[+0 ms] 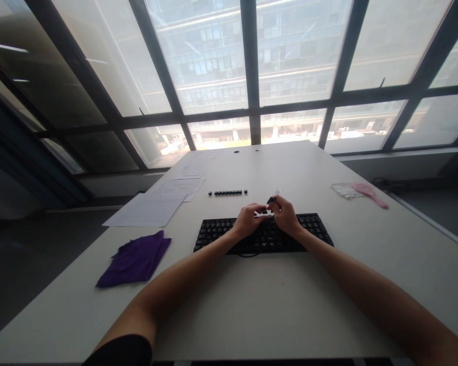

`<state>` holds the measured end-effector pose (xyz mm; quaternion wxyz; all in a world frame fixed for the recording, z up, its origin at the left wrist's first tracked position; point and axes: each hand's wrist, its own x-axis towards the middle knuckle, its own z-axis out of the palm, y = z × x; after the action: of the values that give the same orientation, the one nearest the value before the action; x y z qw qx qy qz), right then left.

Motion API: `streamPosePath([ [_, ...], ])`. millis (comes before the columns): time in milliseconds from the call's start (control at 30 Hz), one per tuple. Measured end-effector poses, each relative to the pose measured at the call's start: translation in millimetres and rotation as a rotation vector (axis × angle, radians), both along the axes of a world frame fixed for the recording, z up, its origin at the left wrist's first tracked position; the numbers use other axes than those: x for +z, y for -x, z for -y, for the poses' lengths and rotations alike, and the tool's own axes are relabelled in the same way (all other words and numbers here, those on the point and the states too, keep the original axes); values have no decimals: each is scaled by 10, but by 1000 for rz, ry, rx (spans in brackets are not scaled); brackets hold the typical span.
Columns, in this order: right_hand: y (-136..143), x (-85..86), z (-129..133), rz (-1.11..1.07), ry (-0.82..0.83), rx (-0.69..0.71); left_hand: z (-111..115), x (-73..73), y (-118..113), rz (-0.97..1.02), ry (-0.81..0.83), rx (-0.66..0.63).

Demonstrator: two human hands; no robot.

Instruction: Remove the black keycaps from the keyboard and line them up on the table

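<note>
A black keyboard lies on the white table, with both of my hands above its upper middle. My right hand is closed around a small keycap puller, whose thin wire ends stick up past the fingers. Close beside it, my left hand pinches a small dark piece that looks like a keycap. The fingertips of the two hands nearly meet and partly hide both items. Beyond the keyboard, several loose black keycaps stand in a row, one set apart at each end.
A folded purple cloth lies left of the keyboard, with printed sheets behind it. At the right are a pink hairbrush-shaped item and a clear plastic bag. A cable loops at the keyboard's front edge.
</note>
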<state>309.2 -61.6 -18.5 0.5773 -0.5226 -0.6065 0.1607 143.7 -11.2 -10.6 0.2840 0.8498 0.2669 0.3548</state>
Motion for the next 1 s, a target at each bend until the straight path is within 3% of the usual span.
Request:
streamPosePath([
  [200,38,5,26,102,-61,-6,14,19,-5,76,-63,74],
  [433,53,8,34,129,64,-23,65,-21,-10,8,-188,81],
  [667,30,10,13,100,57,-15,112,-19,1,-73,-305,5],
  [900,33,9,-6,58,68,-46,104,33,1,-45,-267,30],
  [1000,33,0,-24,-1,71,-48,-72,123,51,-62,-223,74],
])
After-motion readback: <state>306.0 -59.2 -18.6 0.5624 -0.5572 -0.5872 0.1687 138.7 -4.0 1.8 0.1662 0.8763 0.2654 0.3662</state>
